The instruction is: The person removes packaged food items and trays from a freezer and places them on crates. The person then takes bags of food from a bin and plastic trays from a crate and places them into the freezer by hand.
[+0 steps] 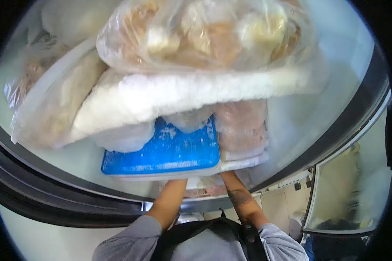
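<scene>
My left forearm (pixel 172 198) and right forearm (pixel 244 200) reach forward over the rim of a chest freezer. Both hands disappear under the front edge of a container with a frosted blue lid (pixel 178 152), so their fingers are hidden. Bags of pinkish frozen food (pixel 241 126) lie against the container's right side. Rounded clear bags (pixel 128 135) rest partly on the lid. Across the top stretches a long frost-covered white pack (pixel 196 91), and above it sits a large clear bag of brown and pale pieces (pixel 213 35).
The dark freezer rim (pixel 52 182) curves round the front and left. More bagged food (pixel 56 95) fills the left side. Outside on the right stands a frosted glass panel (pixel 348 187) above a tiled floor (pixel 274 204).
</scene>
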`<state>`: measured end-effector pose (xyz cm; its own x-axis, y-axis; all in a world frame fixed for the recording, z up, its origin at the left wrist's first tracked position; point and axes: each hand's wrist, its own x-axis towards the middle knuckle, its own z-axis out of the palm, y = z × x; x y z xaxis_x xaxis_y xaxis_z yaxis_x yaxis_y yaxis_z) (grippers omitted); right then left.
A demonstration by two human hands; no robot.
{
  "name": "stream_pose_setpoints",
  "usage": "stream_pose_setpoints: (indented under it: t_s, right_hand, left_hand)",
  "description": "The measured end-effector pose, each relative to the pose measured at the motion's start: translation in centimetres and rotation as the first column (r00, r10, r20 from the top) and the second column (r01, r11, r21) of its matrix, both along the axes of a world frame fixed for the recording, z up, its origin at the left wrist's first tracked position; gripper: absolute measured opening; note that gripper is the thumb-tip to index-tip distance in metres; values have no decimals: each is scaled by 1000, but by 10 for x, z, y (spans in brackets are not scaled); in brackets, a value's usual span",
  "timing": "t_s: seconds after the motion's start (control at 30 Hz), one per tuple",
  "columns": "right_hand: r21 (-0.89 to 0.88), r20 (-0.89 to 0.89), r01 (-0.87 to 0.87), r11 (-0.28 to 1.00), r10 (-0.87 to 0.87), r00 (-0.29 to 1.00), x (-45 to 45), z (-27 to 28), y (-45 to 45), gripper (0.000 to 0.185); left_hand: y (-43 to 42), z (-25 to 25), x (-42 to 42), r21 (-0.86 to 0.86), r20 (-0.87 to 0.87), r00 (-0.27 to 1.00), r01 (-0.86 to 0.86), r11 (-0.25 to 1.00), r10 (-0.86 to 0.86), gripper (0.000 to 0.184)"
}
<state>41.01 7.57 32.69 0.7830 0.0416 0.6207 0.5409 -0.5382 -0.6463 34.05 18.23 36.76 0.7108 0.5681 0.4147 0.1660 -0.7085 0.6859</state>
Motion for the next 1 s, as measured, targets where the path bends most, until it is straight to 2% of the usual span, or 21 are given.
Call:
stream_pose_setpoints:
  t_s: [0.17, 0.3, 0.33, 0.37, 0.4, 0.43, 0.47, 0.5, 0.53, 0.6, 0.63, 0.67, 0.7, 0.73, 0.83, 0.93, 1.0]
  right_hand:
    - [-53, -46, -67, 996, 64, 997, -7, -2, 14, 48]
    - [-77, -195, -193, 978, 175, 965, -23, -3, -23, 47]
    - [-76, -173, -201, 977, 186, 967, -42, 18, -40, 47]
    - [-73, -65, -172, 982, 167, 984, -64, 40, -61, 53]
    - [-92, 50, -173, 981, 178, 983, -52, 20, -62, 52]
    - [-56, 53, -195, 979, 198, 979, -66, 56, -74, 48]
    - [-37, -6, -205, 978, 205, 979, -75, 71, -83, 48]
    - [-22, -74, -216, 976, 214, 974, -80, 77, -91, 48]
    - [30, -35, -206, 978, 207, 978, -78, 81, -93, 49]
    - [138, 12, -197, 971, 197, 980, -75, 86, -97, 52]
    - [102, 23, -185, 977, 184, 983, -75, 90, -97, 51]
    - [71, 37, -170, 983, 168, 985, -73, 96, -95, 50]
    - [40, 51, -151, 988, 149, 987, -72, 101, -92, 49]
    - [-11, 82, -35, 999, 35, 996, -75, 105, -83, 48]
    - [-90, -3, -224, 970, 225, 974, -63, 88, -62, 46]
    - [-28, -4, -296, 955, 296, 955, -41, 56, -44, 43]
    - [-112, 88, -220, 969, 231, 969, -35, 50, -41, 43]
  left_hand:
    - [16, -6, -3, 28, -44, 999, 17, 999, -16, 50]
    - [24, -22, -18, 101, -100, 995, 19, 995, -9, 49]
    - [26, -34, -24, 140, -149, 989, 23, 990, -1, 49]
    - [26, -48, -32, 203, -230, 973, 22, 979, 25, 49]
    - [23, -59, -38, 241, -251, 966, 5, 970, 58, 49]
    - [15, -62, -47, 213, -128, 987, -66, 975, 95, 49]
    - [-18, -30, -55, 60, 325, 934, -178, 982, 149, 47]
    - [-23, -31, -52, -142, 421, 890, -124, 982, 173, 49]
    - [-36, -20, -52, -85, 406, 885, -213, 973, 229, 51]
    - [-41, -10, -39, 56, 184, 967, -187, 981, 174, 54]
    - [-44, -13, -35, 125, 54, 986, -162, 979, 156, 55]
    - [-43, -36, -18, 44, 44, 986, -163, 986, 161, 56]
    - [-45, -37, -11, 33, 0, 988, -154, 988, 154, 56]
    - [-48, -30, -8, 26, -31, 989, -146, 989, 147, 57]
    - [-51, -17, 1, 40, -89, 987, -134, 990, 137, 58]
    - [-47, -5, 7, 39, -116, 986, -120, 992, 124, 59]
    - [-45, -4, 6, 47, -127, 985, -116, 992, 121, 59]
